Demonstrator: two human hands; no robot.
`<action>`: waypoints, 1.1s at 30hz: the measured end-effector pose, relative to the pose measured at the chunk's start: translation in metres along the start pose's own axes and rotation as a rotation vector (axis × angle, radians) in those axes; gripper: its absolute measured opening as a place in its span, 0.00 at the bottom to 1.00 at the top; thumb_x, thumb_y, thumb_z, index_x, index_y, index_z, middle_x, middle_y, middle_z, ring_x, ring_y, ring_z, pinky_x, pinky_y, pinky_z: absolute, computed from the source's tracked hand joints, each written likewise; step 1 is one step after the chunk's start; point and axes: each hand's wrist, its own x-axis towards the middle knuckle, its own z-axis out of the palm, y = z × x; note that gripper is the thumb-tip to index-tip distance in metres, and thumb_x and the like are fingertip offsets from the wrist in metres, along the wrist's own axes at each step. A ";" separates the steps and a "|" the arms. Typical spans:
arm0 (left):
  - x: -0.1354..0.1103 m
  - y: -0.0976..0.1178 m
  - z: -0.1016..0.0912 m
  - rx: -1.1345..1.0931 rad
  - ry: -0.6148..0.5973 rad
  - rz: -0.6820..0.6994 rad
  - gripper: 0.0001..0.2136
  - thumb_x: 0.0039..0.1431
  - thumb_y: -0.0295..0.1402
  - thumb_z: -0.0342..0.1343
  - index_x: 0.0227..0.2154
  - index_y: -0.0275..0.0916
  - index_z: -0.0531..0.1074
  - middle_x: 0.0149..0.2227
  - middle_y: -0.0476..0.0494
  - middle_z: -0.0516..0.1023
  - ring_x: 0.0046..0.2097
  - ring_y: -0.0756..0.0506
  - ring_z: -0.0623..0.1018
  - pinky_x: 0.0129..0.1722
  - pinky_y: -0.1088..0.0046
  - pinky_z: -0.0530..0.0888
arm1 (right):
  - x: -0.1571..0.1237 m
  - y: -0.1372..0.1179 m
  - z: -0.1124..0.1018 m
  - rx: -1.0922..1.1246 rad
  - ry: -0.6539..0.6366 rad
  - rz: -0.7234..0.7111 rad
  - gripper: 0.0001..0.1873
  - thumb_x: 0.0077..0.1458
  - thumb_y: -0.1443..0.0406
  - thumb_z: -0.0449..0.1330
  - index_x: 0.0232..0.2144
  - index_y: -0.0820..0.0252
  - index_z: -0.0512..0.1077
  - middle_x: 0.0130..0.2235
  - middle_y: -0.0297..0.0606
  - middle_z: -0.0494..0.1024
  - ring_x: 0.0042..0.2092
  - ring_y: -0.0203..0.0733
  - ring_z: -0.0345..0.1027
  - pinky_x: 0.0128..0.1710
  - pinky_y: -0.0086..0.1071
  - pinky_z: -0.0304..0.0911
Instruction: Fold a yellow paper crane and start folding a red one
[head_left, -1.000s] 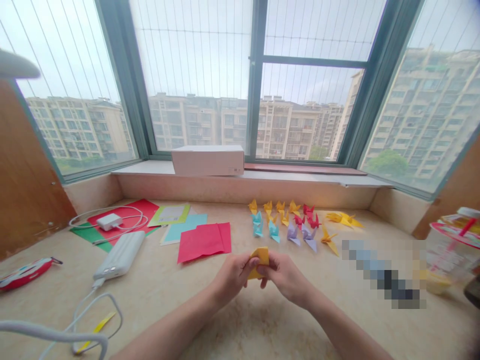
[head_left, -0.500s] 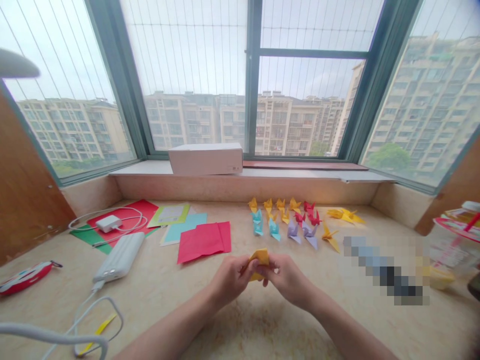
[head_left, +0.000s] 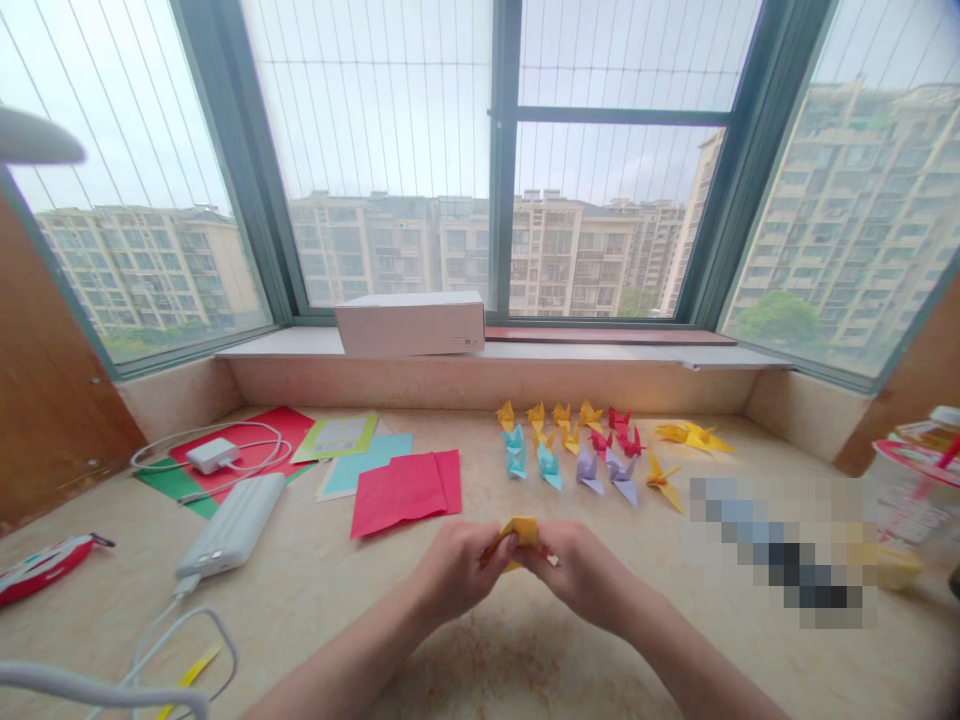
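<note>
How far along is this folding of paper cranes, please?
Done: rows of origami cranes in yellow, blue, purple and red stand finished. In hand: a partly folded yellow paper, pinched between the left hand and right hand. Left: the red paper sheets and light blue sheet lie flat, unfolded.

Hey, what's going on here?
A person is holding a folded yellow paper between their left hand and right hand, above a marble-look counter. Beyond the hands, rows of origami cranes in yellow, blue, red and lilac stand on the counter, next to a pile of red paper sheets.
</note>
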 end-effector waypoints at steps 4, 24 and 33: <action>-0.001 0.002 0.001 0.049 -0.017 -0.009 0.18 0.66 0.35 0.43 0.20 0.38 0.66 0.16 0.52 0.64 0.19 0.52 0.62 0.22 0.75 0.53 | -0.002 0.002 -0.001 -0.046 -0.046 0.017 0.16 0.65 0.57 0.52 0.30 0.59 0.72 0.28 0.35 0.78 0.29 0.39 0.70 0.29 0.29 0.52; 0.000 0.003 -0.008 0.066 -0.124 0.063 0.16 0.67 0.34 0.44 0.24 0.37 0.69 0.19 0.51 0.70 0.20 0.52 0.66 0.23 0.75 0.57 | -0.006 -0.004 -0.008 -0.252 -0.017 -0.063 0.16 0.66 0.58 0.52 0.30 0.61 0.72 0.31 0.39 0.77 0.34 0.42 0.70 0.35 0.32 0.56; -0.001 0.002 -0.007 0.103 -0.143 0.053 0.18 0.68 0.36 0.43 0.24 0.37 0.69 0.20 0.48 0.72 0.21 0.51 0.69 0.24 0.76 0.59 | -0.006 -0.009 -0.013 -0.237 -0.046 -0.059 0.15 0.65 0.60 0.54 0.31 0.61 0.73 0.31 0.39 0.78 0.35 0.42 0.70 0.36 0.31 0.58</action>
